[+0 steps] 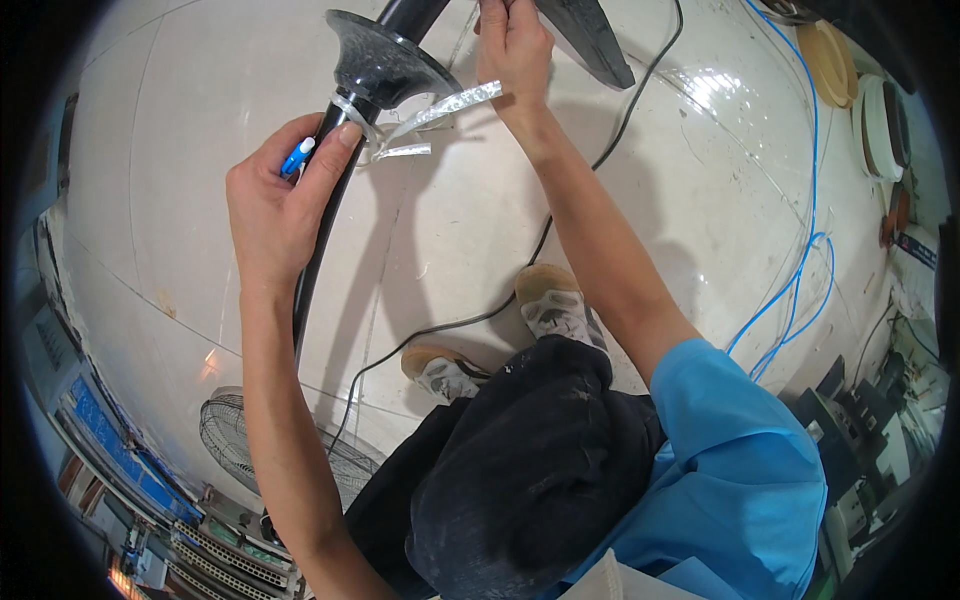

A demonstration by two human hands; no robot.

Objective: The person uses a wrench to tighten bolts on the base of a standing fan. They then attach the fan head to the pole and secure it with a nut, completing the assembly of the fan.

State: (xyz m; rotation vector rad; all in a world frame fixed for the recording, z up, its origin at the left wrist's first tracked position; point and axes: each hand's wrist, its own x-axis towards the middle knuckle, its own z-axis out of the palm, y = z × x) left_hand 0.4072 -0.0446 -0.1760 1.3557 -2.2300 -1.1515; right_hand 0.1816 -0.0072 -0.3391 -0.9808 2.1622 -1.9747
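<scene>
My left hand (285, 200) is closed around a black pole (330, 205), with the thumb pressed on it just below a flared black collar (385, 65). Tucked in that same hand is a slim blue-and-white pen-like tool (297, 158). A clear plastic strip is wrapped round the pole above my thumb, and its loose shiny ends (450, 108) stick out to the right. At the top edge my right hand (515, 50) has its fingers curled; the frame cuts off what they grip. Beside it is a black tapered leg (590, 40).
Toward the pole's lower end lies a fan's wire cage (225, 430). A black cable (480, 315) crosses the tiled floor (190, 200) past my shoes. A blue cable (812, 150) runs down the right, near round tan and white items (830, 65). Equipment lines both sides.
</scene>
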